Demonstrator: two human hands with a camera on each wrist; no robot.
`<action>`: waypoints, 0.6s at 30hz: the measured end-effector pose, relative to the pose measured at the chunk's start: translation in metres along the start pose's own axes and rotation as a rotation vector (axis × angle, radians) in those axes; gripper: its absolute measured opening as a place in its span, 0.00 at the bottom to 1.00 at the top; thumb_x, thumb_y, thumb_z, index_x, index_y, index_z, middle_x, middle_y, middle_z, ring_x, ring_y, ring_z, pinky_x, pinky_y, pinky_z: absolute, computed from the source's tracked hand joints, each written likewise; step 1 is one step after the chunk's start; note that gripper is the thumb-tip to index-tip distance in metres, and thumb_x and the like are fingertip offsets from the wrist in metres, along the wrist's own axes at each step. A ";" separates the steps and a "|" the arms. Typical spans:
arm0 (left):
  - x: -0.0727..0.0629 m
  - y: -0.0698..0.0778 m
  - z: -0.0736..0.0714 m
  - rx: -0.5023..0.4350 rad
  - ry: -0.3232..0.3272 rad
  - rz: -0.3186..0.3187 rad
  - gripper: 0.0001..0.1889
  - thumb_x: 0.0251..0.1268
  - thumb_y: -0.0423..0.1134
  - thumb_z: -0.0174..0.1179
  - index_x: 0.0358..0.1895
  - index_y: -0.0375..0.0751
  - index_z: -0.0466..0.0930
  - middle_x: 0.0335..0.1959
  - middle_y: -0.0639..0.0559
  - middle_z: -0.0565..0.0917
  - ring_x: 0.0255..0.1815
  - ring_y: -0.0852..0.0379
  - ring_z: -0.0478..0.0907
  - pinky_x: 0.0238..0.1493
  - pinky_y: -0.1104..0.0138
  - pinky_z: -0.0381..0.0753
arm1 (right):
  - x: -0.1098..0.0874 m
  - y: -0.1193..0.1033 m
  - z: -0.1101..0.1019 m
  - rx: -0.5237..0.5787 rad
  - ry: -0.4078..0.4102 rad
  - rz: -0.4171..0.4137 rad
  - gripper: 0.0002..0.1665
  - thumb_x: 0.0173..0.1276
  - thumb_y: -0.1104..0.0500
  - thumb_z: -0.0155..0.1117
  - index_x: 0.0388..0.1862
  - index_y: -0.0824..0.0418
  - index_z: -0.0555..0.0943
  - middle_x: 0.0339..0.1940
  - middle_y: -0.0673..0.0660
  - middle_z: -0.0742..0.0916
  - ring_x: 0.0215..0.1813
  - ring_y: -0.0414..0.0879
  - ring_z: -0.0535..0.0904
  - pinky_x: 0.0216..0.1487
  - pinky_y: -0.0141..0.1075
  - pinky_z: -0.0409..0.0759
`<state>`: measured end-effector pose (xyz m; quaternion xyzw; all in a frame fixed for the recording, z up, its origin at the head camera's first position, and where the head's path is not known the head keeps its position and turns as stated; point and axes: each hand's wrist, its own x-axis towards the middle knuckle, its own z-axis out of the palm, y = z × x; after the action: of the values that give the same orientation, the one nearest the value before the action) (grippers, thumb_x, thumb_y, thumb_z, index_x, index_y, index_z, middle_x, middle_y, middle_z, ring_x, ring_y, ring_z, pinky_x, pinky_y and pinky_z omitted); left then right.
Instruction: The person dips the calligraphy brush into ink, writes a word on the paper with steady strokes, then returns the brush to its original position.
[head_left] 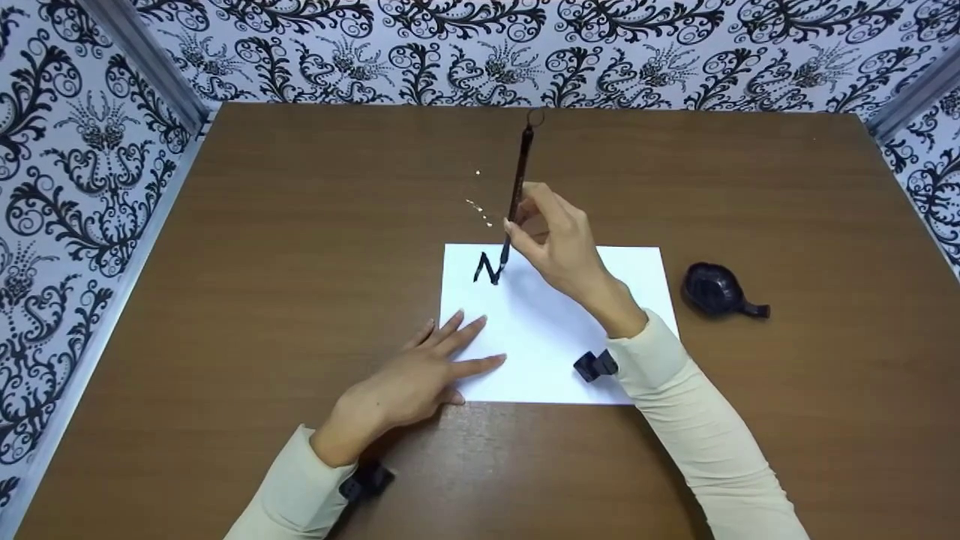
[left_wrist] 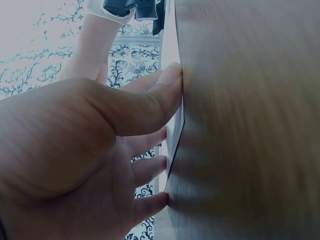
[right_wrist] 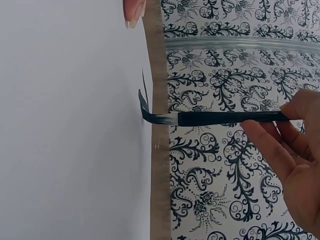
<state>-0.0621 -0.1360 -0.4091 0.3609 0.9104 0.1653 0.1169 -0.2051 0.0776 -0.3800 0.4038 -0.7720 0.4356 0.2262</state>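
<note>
A white sheet of paper (head_left: 540,337) lies on the brown table. With spread fingers, my left hand (head_left: 412,379) rests on the sheet's lower left corner; its thumb (left_wrist: 150,102) touches the near edge in the left wrist view. My right hand (head_left: 559,240) pinches a dark ink brush (head_left: 519,172), held nearly upright with a loop at its top. The brush's bristles (right_wrist: 162,119) are black at the tip, paler near the handle, and bend against the paper. Black zigzag strokes (head_left: 487,268) mark the sheet's upper left, ending at the brush tip.
Right of the paper stands a small dark ink dish (head_left: 712,289) with a short handle. Small pale flecks (head_left: 480,210) show on the table (head_left: 315,225) beyond the sheet. Patterned black-and-white panels (head_left: 495,60) border the far and side edges.
</note>
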 end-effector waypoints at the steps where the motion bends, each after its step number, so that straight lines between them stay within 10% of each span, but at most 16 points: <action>1: 0.000 0.000 0.000 0.000 0.000 -0.001 0.32 0.65 0.41 0.60 0.72 0.58 0.63 0.77 0.43 0.47 0.76 0.40 0.40 0.69 0.44 0.47 | 0.000 0.000 0.000 -0.001 0.002 -0.002 0.18 0.64 0.68 0.62 0.53 0.63 0.71 0.32 0.60 0.80 0.35 0.48 0.82 0.29 0.36 0.82; 18: 0.000 0.000 0.000 -0.009 -0.012 -0.004 0.32 0.65 0.41 0.60 0.72 0.58 0.62 0.77 0.43 0.46 0.76 0.41 0.39 0.69 0.44 0.46 | -0.003 0.005 0.004 0.036 0.025 0.004 0.18 0.67 0.68 0.60 0.54 0.61 0.71 0.36 0.60 0.79 0.36 0.46 0.82 0.35 0.30 0.82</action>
<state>-0.0625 -0.1359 -0.4096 0.3595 0.9096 0.1670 0.1244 -0.2073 0.0773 -0.3862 0.4009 -0.7619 0.4549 0.2279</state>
